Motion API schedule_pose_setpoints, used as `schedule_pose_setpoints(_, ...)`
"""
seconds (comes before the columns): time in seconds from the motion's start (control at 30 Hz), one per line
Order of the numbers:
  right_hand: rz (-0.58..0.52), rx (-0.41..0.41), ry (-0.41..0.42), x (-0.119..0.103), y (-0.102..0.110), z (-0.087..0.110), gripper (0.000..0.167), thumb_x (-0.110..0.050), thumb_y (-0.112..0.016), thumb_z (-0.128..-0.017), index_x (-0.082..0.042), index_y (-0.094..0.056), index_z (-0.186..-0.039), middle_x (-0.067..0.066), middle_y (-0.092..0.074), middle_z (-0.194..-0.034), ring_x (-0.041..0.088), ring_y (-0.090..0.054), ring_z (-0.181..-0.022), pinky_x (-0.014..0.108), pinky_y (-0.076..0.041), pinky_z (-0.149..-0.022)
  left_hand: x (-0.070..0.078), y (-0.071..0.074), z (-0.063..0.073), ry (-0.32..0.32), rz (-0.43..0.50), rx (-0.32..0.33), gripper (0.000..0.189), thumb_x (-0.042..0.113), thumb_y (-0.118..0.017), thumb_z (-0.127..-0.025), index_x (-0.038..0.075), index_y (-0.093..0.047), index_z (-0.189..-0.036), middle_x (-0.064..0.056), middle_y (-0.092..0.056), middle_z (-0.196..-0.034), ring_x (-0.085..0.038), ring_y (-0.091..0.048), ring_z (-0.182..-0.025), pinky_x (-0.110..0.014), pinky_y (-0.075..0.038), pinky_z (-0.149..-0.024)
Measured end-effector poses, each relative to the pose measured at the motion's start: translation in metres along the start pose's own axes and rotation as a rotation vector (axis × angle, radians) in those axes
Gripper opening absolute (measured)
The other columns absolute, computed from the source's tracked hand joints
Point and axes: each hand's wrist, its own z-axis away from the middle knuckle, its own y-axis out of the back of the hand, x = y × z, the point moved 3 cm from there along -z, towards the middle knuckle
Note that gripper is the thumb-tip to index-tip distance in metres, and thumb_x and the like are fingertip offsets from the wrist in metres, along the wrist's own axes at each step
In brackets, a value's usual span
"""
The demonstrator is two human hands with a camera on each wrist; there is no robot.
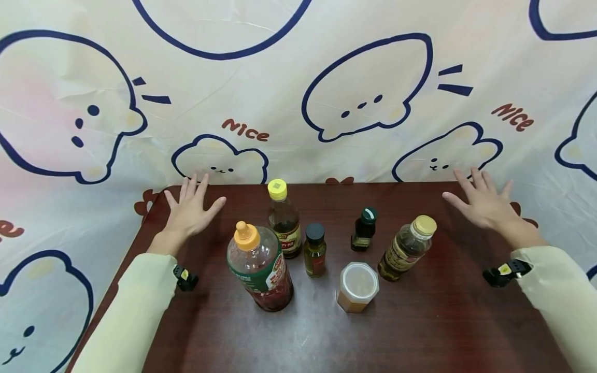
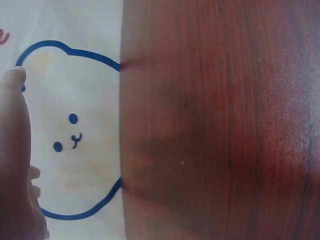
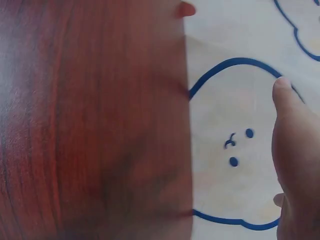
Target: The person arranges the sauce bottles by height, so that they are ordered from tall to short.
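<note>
My left hand point(image 1: 188, 212) is spread with straight fingers near the table's back left corner, holding nothing. Toward the back right, my right hand point(image 1: 485, 204) is likewise spread and bare. Closest to the left hand are a large bottle point(image 1: 261, 269) with an orange nozzle cap and red contents, and a yellow-capped dark bottle point(image 1: 285, 223). A small dark-capped bottle point(image 1: 315, 251) stands beside them. Nearest the right hand, a bottle with a pale yellow cap point(image 1: 406, 248) stands upright. A small green-capped bottle point(image 1: 364, 230) and a white-lidded jar point(image 1: 357, 287) are left of it.
The dark reddish wooden table point(image 1: 308, 342) meets a white cloth point(image 1: 280, 93) printed with blue cartoon outlines along its back and left edges. Small black devices are strapped on the left wrist point(image 1: 185, 278) and the right wrist point(image 1: 506, 273).
</note>
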Motion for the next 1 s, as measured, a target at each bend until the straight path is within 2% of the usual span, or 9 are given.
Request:
schedule_pose_setpoints(0.23,-0.08,0.077,0.054,-0.006,0.017,0.017,0.079,-0.056,-0.036,-0.107,-0.007,-0.009,-0.163,0.037,-0.005,-0.162,0.054,0.003,-0.149,0.075,0.019,-0.107,0.008,0.015,0.014,-0.044,0.03,0.058,0.092,0.071,-0.037,-0.099,0.009,-0.014,-0.163,-0.026,-0.009,-0.167,-0.044,0.001,-0.154,-0.073,0.013,-0.112)
schedule_pose_setpoints(0.37,-0.145,0.134,0.127,-0.016,0.025,0.028,0.072,-0.045,-0.041,-0.109,-0.004,-0.016,-0.162,0.036,-0.015,-0.161,0.055,-0.008,-0.149,0.076,0.006,-0.112,0.018,0.026,0.026,-0.077,0.098,0.081,0.088,0.066,-0.039,-0.101,0.008,-0.018,-0.163,-0.024,-0.013,-0.167,-0.044,-0.007,-0.153,-0.07,0.008,-0.116)
schedule_pose_setpoints(0.5,-0.258,0.156,0.192,-0.03,0.032,0.04,0.065,-0.034,-0.043,-0.11,-0.002,-0.02,-0.161,0.033,-0.022,-0.161,0.054,-0.016,-0.148,0.07,-0.008,-0.117,0.032,0.035,0.039,-0.124,0.206,0.104,0.079,0.058,-0.043,-0.103,0.009,-0.023,-0.162,-0.022,-0.02,-0.166,-0.045,-0.015,-0.152,-0.069,0.001,-0.118)
schedule_pose_setpoints(0.67,-0.423,0.156,0.223,-0.051,0.036,0.054,0.056,-0.027,-0.041,-0.111,-0.008,-0.025,-0.161,0.028,-0.026,-0.162,0.049,-0.02,-0.148,0.066,-0.012,-0.118,0.051,0.047,0.055,-0.221,0.432,0.138,0.063,0.042,-0.048,-0.106,0.012,-0.033,-0.159,-0.018,-0.031,-0.162,-0.041,-0.025,-0.149,-0.069,-0.017,-0.116)
schedule_pose_setpoints(0.7,-0.453,0.158,0.225,-0.055,0.036,0.057,0.054,-0.026,-0.04,-0.111,-0.01,-0.027,-0.161,0.026,-0.027,-0.162,0.047,-0.022,-0.149,0.063,-0.013,-0.12,0.055,0.049,0.058,-0.241,0.487,0.142,0.059,0.038,-0.047,-0.107,0.012,-0.035,-0.158,-0.018,-0.035,-0.16,-0.04,-0.028,-0.148,-0.068,-0.02,-0.116)
schedule_pose_setpoints(0.77,-0.494,0.163,0.227,-0.065,0.036,0.063,0.051,-0.025,-0.039,-0.112,-0.015,-0.03,-0.161,0.022,-0.033,-0.16,0.034,-0.028,-0.149,0.046,-0.019,-0.123,0.064,0.054,0.065,-0.275,0.584,0.141,0.053,0.033,-0.046,-0.108,0.012,-0.038,-0.156,-0.016,-0.041,-0.155,-0.037,-0.034,-0.145,-0.061,-0.026,-0.117)
schedule_pose_setpoints(0.87,-0.571,0.178,0.259,-0.081,0.036,0.072,0.047,-0.021,-0.037,-0.112,-0.018,-0.036,-0.158,0.014,-0.042,-0.155,0.011,-0.035,-0.142,0.016,-0.026,-0.112,0.077,0.058,0.075,-0.358,0.709,0.134,0.049,0.03,-0.041,-0.109,0.01,-0.042,-0.154,-0.014,-0.049,-0.15,-0.031,-0.043,-0.139,-0.042,-0.033,-0.118)
schedule_pose_setpoints(0.93,-0.627,0.187,0.31,-0.092,0.035,0.078,0.045,-0.016,-0.034,-0.112,-0.016,-0.04,-0.156,0.01,-0.046,-0.151,0.002,-0.039,-0.135,0.007,-0.029,-0.102,0.087,0.06,0.082,-0.436,0.79,0.119,0.05,0.033,-0.038,-0.109,0.009,-0.043,-0.152,-0.012,-0.051,-0.149,-0.027,-0.046,-0.137,-0.032,-0.035,-0.115)
schedule_pose_setpoints(1.0,-0.683,0.191,0.371,-0.103,0.034,0.083,0.045,-0.012,-0.031,-0.111,-0.012,-0.042,-0.154,0.005,-0.049,-0.148,0.002,-0.042,-0.132,0.007,-0.031,-0.102,0.096,0.062,0.087,-0.537,0.882,0.101,0.056,0.039,-0.038,-0.109,0.003,-0.043,-0.151,-0.012,-0.051,-0.149,-0.026,-0.049,-0.136,-0.027,-0.037,-0.112)
